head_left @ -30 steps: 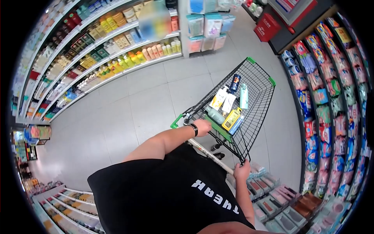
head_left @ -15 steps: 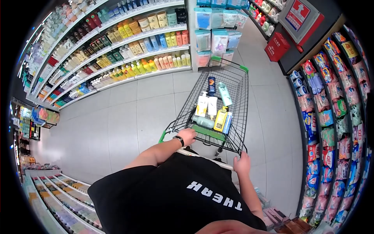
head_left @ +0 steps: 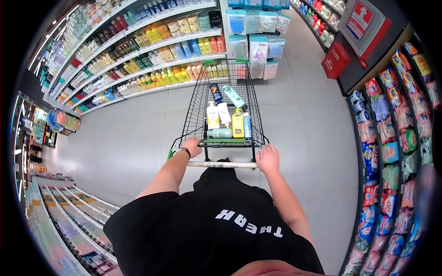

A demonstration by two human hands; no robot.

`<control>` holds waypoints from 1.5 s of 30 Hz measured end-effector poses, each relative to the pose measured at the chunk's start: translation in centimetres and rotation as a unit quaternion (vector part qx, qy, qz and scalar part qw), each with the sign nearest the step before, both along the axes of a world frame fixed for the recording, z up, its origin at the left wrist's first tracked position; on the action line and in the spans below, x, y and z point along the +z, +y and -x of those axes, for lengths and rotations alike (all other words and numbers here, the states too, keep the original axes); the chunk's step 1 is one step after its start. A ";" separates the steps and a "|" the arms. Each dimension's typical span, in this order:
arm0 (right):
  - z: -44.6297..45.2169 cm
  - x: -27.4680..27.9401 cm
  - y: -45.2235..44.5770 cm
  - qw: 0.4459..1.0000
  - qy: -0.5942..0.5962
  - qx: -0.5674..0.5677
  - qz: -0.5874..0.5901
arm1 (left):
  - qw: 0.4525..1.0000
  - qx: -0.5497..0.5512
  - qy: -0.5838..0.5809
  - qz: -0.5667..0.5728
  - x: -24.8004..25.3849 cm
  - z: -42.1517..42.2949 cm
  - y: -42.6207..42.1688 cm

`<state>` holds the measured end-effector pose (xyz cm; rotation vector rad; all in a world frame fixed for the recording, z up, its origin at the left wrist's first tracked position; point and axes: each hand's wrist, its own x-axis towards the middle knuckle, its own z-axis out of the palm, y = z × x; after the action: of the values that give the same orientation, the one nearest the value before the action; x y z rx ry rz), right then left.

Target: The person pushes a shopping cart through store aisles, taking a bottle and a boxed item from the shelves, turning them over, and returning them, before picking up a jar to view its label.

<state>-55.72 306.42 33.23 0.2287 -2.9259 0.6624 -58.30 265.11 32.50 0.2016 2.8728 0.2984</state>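
- I see the cart (head_left: 224, 142) swung left, nearly straight ahead, bottles (head_left: 237, 123) inside; steering looks more even, I judge.
- Right hand (head_left: 268, 158): fingers curled over rear right corner. Left hand (head_left: 192, 146) at left corner; grip, can't tell.
- Front near shelf (head_left: 149, 92); wide floor (head_left: 313, 152) toward right rack (head_left: 361, 165).

1. Black shirt (head_left: 248, 224): white capitals, T, H, E, A, then a letter that could be R or H.
2. Red-and-white sign (head_left: 360, 19): print too small to read.
3. Red box (head_left: 335, 60): pale characters, illegible.
4. Cart handle (head_left: 221, 164): smudged lettering.
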 end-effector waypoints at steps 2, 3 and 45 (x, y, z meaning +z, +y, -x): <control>2.1 1.0 -0.3 0.999 -0.040 0.020 -0.009 | 0.999 -0.026 0.017 0.044 -1.5 0.1 -1.8; 2.6 0.8 0.0 0.999 -0.032 0.027 -0.012 | 0.998 0.026 -0.022 0.049 0.8 -0.3 -0.5; 39.3 5.1 -17.3 0.947 -0.078 0.307 -0.064 | 0.921 0.381 -0.081 0.020 3.6 13.9 -10.2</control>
<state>-95.05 289.08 38.36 1.1846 -3.0386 0.5707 -72.21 254.90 36.06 -0.9228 2.6492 0.3647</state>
